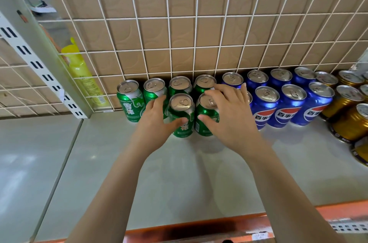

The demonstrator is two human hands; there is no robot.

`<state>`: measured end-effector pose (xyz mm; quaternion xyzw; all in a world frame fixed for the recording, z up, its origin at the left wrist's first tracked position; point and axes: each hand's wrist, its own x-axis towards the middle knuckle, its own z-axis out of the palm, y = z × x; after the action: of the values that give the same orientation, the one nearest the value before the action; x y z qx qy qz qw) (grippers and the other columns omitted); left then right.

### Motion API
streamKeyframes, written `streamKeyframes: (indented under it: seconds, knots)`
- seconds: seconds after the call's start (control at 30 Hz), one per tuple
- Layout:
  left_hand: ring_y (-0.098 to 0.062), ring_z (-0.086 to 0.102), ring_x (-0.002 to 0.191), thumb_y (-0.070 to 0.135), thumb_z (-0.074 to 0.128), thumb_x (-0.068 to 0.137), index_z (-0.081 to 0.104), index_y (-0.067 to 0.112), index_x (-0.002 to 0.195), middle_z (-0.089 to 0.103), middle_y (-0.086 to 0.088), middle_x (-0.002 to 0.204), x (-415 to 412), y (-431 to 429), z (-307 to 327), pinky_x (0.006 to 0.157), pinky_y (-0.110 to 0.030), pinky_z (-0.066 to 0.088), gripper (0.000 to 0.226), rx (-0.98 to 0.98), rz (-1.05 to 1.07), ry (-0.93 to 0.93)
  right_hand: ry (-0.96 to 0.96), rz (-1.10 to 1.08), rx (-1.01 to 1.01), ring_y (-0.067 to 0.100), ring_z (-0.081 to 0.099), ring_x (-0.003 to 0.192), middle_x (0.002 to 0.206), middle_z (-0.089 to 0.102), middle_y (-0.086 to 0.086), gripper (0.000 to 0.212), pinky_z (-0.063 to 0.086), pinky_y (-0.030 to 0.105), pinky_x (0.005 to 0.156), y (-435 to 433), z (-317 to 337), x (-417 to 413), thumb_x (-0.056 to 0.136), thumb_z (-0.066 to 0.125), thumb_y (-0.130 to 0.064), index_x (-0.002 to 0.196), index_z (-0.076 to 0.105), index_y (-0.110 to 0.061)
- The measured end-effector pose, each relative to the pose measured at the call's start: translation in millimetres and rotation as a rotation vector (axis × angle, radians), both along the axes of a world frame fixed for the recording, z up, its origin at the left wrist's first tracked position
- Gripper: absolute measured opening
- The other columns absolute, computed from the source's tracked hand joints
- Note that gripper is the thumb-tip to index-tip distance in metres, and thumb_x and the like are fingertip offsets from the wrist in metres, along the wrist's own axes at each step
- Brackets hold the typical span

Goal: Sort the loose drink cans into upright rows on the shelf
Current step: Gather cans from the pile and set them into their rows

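Several green cans stand upright at the back of the white shelf (179, 173), a back row (129, 97) against the wire grid and two in front. My left hand (157, 121) grips the front left green can (182, 115), thumb across its face. My right hand (229, 115) holds the front right green can (207, 117), thumb on its side and fingers spread over its top. Blue cans (286, 107) stand in upright rows just to the right, and gold cans (350, 115) beyond them at the far right.
A white wire grid (195, 47) with cardboard behind it backs the shelf. A slotted upright post (39, 67) and a yellow packet (83, 75) are at the left. An orange strip (199, 224) runs along the shelf's front edge.
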<state>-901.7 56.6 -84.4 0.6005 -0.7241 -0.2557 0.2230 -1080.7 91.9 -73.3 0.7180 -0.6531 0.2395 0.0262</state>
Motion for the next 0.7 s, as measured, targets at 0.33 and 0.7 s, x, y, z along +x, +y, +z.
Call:
streamKeyframes:
  seconds: [0.33, 0.7]
  knots:
    - [-0.029, 0.01, 0.143, 0.058, 0.051, 0.085, 0.013, 0.023, 0.147, 0.012, -0.006, 0.155, 70, 75, -9, 0.114, -0.055, 0.011, 0.081, -0.035, 0.283, -0.426, -0.064, 0.285, -0.054, 0.036, 0.052, 0.114, 0.119, 0.059, 0.013, 0.045, 0.04, 0.054, 0.1, 27, -21, 86, 0.073, 0.068, -0.03, 0.113, 0.063, -0.01]
    - [-0.031, 0.007, 0.143, 0.054, 0.051, 0.086, 0.018, 0.026, 0.147, 0.014, -0.005, 0.155, 223, 191, -13, 0.115, -0.046, 0.012, 0.075, 0.069, 0.859, -0.397, -0.031, 0.786, 0.07, 0.037, 0.06, 0.099, 0.11, 0.062, 0.014, 0.043, 0.051, 0.047, 0.086, 57, -28, 263, 0.071, 0.068, -0.031, 0.108, 0.063, -0.01]
